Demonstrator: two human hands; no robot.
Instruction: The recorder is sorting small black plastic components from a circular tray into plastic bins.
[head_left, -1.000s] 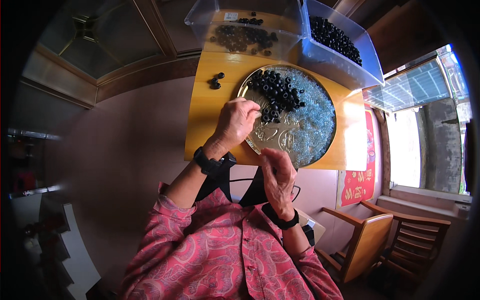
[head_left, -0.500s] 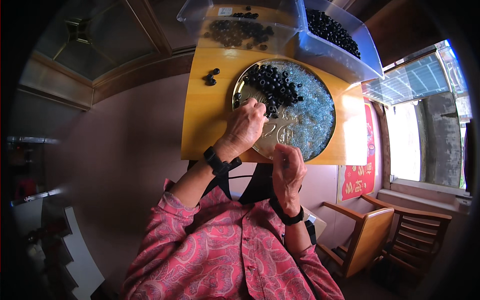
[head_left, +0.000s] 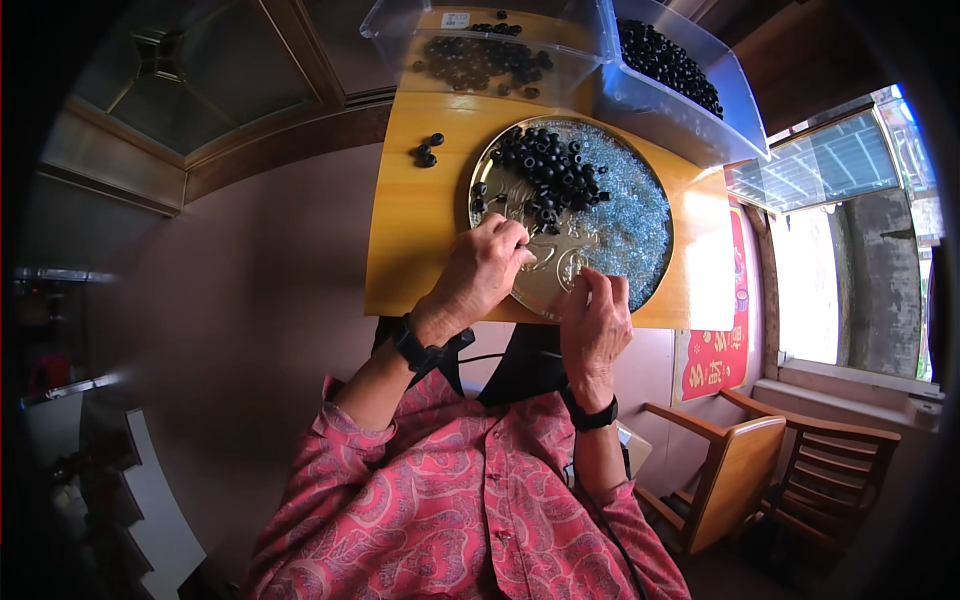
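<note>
A round gold-coloured metal tray [head_left: 545,300] holds a heap of black beads [head_left: 548,170] and, along its right side, a spread of small clear-blue beads [head_left: 640,215]. Over the tray's lower left part is my left hand [head_left: 482,272], thumb and fingers pinched around a small dark piece that looks like a black bead. My right hand [head_left: 598,325] hovers at the tray's near edge, its thumb and forefinger pressed together. Whatever lies between those fingertips is too small to make out. The two hands are a short way apart.
Behind the tray, a clear plastic box [head_left: 575,75] stands on the yellow wooden table [head_left: 410,245], with black beads seen through it. A blue-tinted clear bin [head_left: 690,120] of black beads adjoins it. Several loose black beads [head_left: 427,158] lie left of the tray. Wooden chairs [head_left: 740,480] stand at right.
My left hand has drawn back from the black bead heap toward me. My right hand has risen over the tray's near edge, its fingertips now pinched.
</note>
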